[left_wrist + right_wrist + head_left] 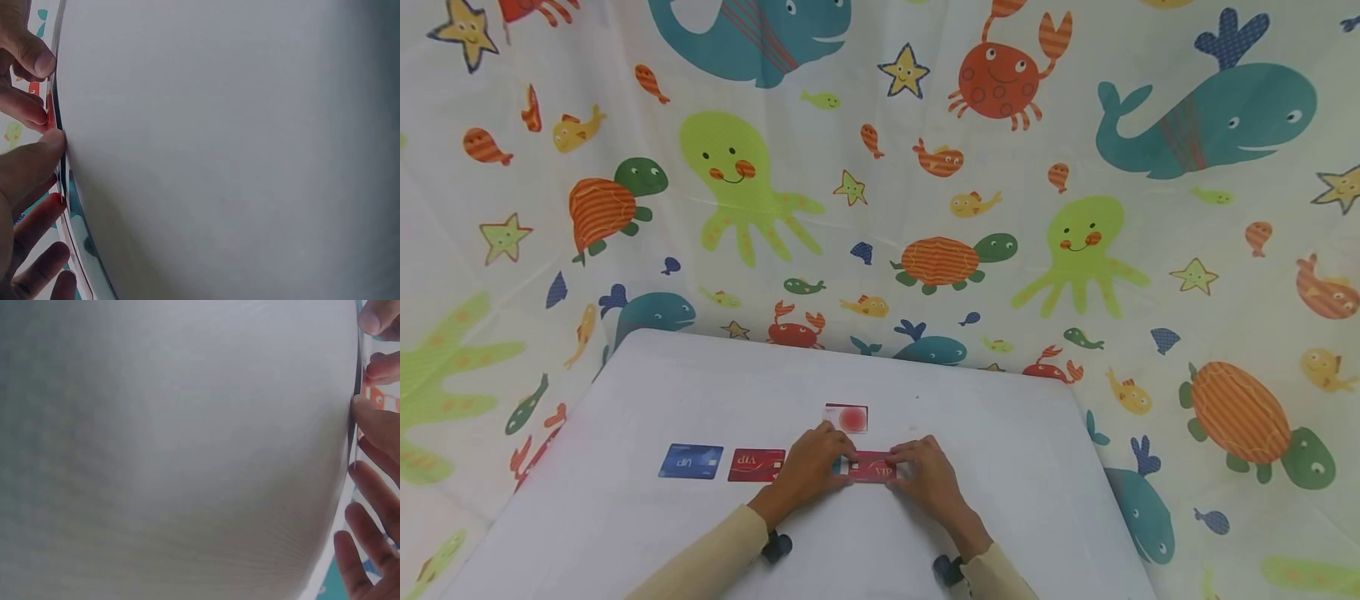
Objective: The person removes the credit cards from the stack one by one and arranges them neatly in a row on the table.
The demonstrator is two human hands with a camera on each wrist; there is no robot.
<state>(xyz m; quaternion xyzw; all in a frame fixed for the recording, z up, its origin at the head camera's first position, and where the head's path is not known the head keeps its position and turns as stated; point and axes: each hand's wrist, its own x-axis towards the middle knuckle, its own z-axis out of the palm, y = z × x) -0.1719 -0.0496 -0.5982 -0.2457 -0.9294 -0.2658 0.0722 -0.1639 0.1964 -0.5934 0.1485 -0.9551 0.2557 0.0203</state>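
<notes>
A red VIP card (874, 467) lies between my two hands on the white table. My left hand (811, 463) pinches its left end between thumb and fingers, and my right hand (929, 477) does the same at the right end. Beside the left fingers a teal and white edge (841, 466) shows; whether it belongs to another card I cannot tell. In the left wrist view the left thumb (53, 142) meets the thin card edge low over the table. The right thumb (365, 407) rests on that edge in the right wrist view.
Left of the hands lie a blue card (691, 462) and another red VIP card (756, 465), partly beside the left wrist. Just beyond the hands is a white card with a red circle (852, 418). A sea-animal curtain (850, 225) hangs behind the white table (760, 383).
</notes>
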